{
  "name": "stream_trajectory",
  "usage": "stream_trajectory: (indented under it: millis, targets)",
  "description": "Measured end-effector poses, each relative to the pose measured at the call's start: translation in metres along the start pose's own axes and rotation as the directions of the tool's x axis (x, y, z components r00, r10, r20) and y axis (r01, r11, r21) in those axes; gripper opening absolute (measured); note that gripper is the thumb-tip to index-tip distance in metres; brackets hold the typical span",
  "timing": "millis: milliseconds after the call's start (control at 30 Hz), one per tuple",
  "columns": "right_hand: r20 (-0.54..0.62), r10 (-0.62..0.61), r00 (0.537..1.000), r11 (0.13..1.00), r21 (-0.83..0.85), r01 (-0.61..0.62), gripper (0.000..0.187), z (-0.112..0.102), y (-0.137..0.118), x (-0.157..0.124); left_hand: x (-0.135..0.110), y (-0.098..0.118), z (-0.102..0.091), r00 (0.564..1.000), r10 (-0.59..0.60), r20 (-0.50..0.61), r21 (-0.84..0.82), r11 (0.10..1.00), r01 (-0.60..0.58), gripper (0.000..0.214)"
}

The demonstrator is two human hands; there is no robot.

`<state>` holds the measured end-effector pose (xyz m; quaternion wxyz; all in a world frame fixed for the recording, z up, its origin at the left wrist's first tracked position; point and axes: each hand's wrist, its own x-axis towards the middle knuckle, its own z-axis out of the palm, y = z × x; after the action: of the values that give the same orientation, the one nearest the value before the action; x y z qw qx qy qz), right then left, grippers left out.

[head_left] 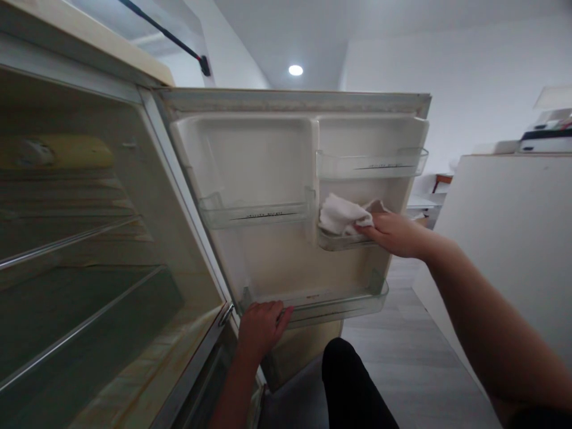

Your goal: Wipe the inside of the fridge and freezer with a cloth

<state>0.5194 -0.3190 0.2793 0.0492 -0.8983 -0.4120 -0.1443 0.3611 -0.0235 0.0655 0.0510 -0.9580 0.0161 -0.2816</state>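
Right hand [393, 233]: reaches across to the open fridge door [268, 262], fingers loosely closed on a white cloth [342, 214] and pressing it down.
White cloth: bunched up, lying on the rim of the small middle door shelf [331, 241] on the right side of the door, partly under the fingertips.
Left hand [261, 325]: fingers curled over the front rim of the bottom door shelf [348, 304] at its left end, gripping it.
Other door shelves: the upper right shelf [370, 164] and the left middle shelf [254, 213] are clear plastic, with nothing in them.
Fridge cabinet: wire and glass racks [80, 238] are bare, and the floor of the cabinet [147, 369] looks yellowed.
Below: a knee in black [348, 381] over a grey plank floor [402, 357].
Progress: the wiping looks mid-way at best. The cloth is on one shelf only, and the pictures do not show which shelves are already clean — the stained cabinet floor appears untouched.
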Motion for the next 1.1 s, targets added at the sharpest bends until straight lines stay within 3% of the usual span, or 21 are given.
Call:
stream_trajectory:
  millis: [67,133,233,267,333,367,400,467,533,600,700,767,833,1000,1100]
  targets:
    - [0.011,0.146,0.989,0.987,-0.067,-0.145,0.054,-0.004,0.009,-0.004,0.000,0.001,0.001,1.000,0.004,-0.007,0.005,1.000,-0.004,0.043]
    - [-0.012,0.211,0.977,0.971,-0.111,-0.211,0.054,-0.004,0.013,-0.007,0.001,0.001,0.002,1.000,0.009,-0.012,0.008,1.000,-0.009,0.042]
    - [-0.210,0.216,0.954,0.969,-0.078,-0.236,0.050,0.008,0.007,-0.011,0.000,0.001,0.003,1.000,0.012,-0.028,0.014,1.000,-0.012,0.043]
    - [-0.343,0.204,0.917,0.973,-0.035,-0.229,0.048,0.016,0.002,-0.013,0.000,0.001,0.003,0.999,0.012,-0.038,0.015,1.000,-0.011,0.042]
    - [-0.605,0.118,0.787,0.991,0.020,-0.133,0.045,0.034,-0.012,-0.019,0.000,0.000,0.003,0.998,0.016,-0.062,0.017,1.000,-0.015,0.042]
    - [-0.686,0.031,0.727,0.999,-0.002,-0.044,0.042,0.044,-0.022,-0.022,0.000,0.000,0.003,0.997,0.021,-0.073,0.018,1.000,-0.020,0.041]
    - [-0.712,-0.081,0.697,0.997,-0.055,0.060,0.039,0.053,-0.032,-0.024,-0.001,0.000,0.003,0.996,0.027,-0.083,0.020,0.999,-0.025,0.041]
    - [-0.649,-0.278,0.708,0.960,-0.161,0.229,0.040,0.067,-0.055,-0.027,-0.001,-0.001,0.003,0.995,0.038,-0.096,0.020,0.999,-0.036,0.040]
    - [-0.573,-0.362,0.735,0.931,-0.197,0.306,0.055,0.077,-0.075,-0.025,-0.001,-0.001,0.003,0.993,0.041,-0.108,0.020,0.999,-0.039,0.040]
    - [-0.568,-0.356,0.742,0.934,-0.188,0.304,0.067,0.084,-0.088,-0.018,-0.002,-0.001,0.003,0.992,0.040,-0.121,0.023,0.999,-0.037,0.039]
    - [-0.634,-0.295,0.715,0.955,-0.182,0.232,0.048,0.091,-0.093,-0.007,-0.002,-0.002,0.003,0.990,0.051,-0.132,0.029,0.998,-0.047,0.040]
    - [-0.695,-0.242,0.677,0.970,-0.196,0.146,0.040,0.095,-0.088,0.000,-0.002,-0.003,0.004,0.988,0.061,-0.143,0.032,0.998,-0.057,0.040]
    - [-0.727,-0.195,0.659,0.976,-0.208,0.059,0.048,0.097,-0.079,0.003,-0.001,-0.003,0.006,0.985,0.069,-0.161,0.038,0.997,-0.064,0.040]
    - [-0.704,-0.062,0.707,0.977,-0.188,-0.101,0.064,0.100,-0.044,-0.004,0.003,0.000,0.009,0.972,0.089,-0.217,0.077,0.994,-0.074,0.041]
    - [-0.711,0.001,0.703,0.970,-0.169,-0.173,0.073,0.107,-0.007,-0.011,0.007,0.003,0.011,0.975,0.066,-0.212,0.088,0.995,-0.048,0.043]
